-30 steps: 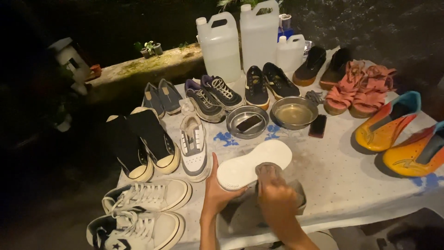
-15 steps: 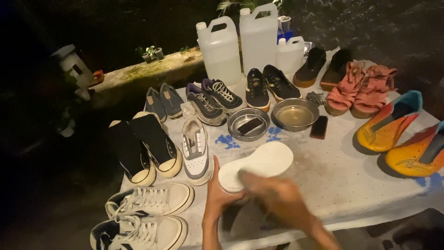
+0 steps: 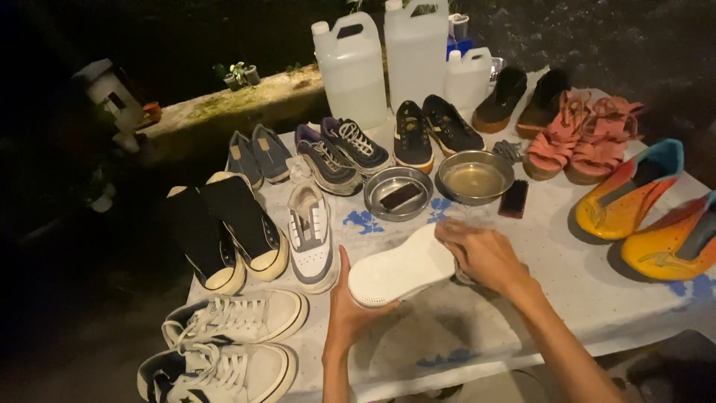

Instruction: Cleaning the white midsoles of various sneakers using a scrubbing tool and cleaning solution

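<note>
Both hands are closed on a white shoe [image 3: 399, 270], sole upward: left hand [image 3: 349, 306] cupping the heel, right hand [image 3: 481, 254] pressed at the toe; cleaning appears midway.

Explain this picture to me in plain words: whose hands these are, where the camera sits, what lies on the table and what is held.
No machine here: a person's two bare hands, filmed by a camera worn on their head, looking down. The left hand holds a white shoe sole up; the right hand rests on its far end. They work over a table with a white cloth. On it lie many pairs of shoes, among them orange boots and pink sandals, plus a metal bowl of liquid, a metal dish and three plastic jugs.
</note>
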